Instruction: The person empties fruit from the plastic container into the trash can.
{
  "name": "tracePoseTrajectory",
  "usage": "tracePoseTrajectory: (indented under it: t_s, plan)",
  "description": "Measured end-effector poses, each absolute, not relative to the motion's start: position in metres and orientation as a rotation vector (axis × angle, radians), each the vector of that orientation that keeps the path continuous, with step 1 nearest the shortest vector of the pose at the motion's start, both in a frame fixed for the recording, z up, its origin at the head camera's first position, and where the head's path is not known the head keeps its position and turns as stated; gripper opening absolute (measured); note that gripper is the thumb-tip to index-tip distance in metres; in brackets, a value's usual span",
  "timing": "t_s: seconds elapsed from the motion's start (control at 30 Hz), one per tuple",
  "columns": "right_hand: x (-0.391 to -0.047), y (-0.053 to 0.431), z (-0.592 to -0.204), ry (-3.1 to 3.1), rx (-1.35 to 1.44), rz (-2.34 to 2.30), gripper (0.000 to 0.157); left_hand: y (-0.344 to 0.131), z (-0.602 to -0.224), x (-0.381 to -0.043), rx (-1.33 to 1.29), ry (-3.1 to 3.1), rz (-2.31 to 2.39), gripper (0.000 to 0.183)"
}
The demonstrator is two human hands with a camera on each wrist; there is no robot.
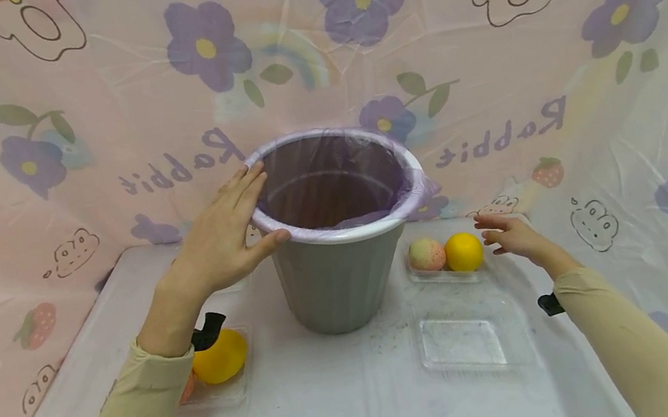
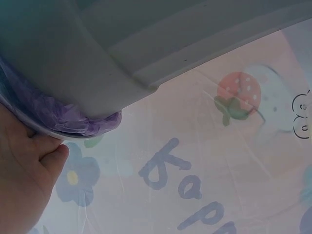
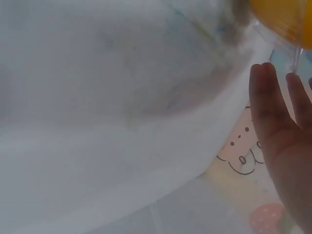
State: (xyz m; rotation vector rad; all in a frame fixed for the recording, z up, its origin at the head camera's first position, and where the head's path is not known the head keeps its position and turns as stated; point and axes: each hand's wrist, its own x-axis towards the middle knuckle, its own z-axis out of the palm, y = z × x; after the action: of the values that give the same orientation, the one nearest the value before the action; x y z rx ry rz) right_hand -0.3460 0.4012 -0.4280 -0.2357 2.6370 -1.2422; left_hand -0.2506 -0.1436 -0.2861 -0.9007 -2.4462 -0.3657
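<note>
A grey trash bin (image 1: 340, 282) stands upright mid-table, a thin purple bag (image 1: 414, 187) lining it and folded over its white rim. My left hand (image 1: 220, 232) lies along the left side of that rim, fingers straight and thumb at the front edge. In the left wrist view, the left hand (image 2: 24, 168) is against the bag-covered rim. My right hand (image 1: 517, 239) hovers with fingers extended just right of a round yellow fruit (image 1: 464, 252). Beside that fruit, a peach (image 1: 427, 254) shares its clear plastic tray (image 1: 447, 276). The right hand (image 3: 282, 126) holds nothing.
At the left, another clear tray (image 1: 233, 398) carries a yellow fruit (image 1: 221, 356) and a pinkish fruit (image 1: 187, 389) partly behind the left forearm. A clear plastic container (image 1: 461, 342) with nothing in it lies at the front right. Patterned curtain (image 1: 290, 37) encloses the table (image 1: 344, 415).
</note>
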Motion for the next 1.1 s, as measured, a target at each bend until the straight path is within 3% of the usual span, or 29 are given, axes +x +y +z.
tracePoseTrajectory:
  t_s: [0.53,1.1]
  plan:
    - [-0.358,0.397,-0.442,2.519,-0.12,-1.22,0.054,-0.145,-0.285,-0.25,-0.891,-2.455,-0.369,0.087]
    - [-0.363,0.395,-0.448,2.55,0.041,-1.263,0.044,-0.144,-0.285,-0.25,-0.884,-2.462,-0.383,0.086]
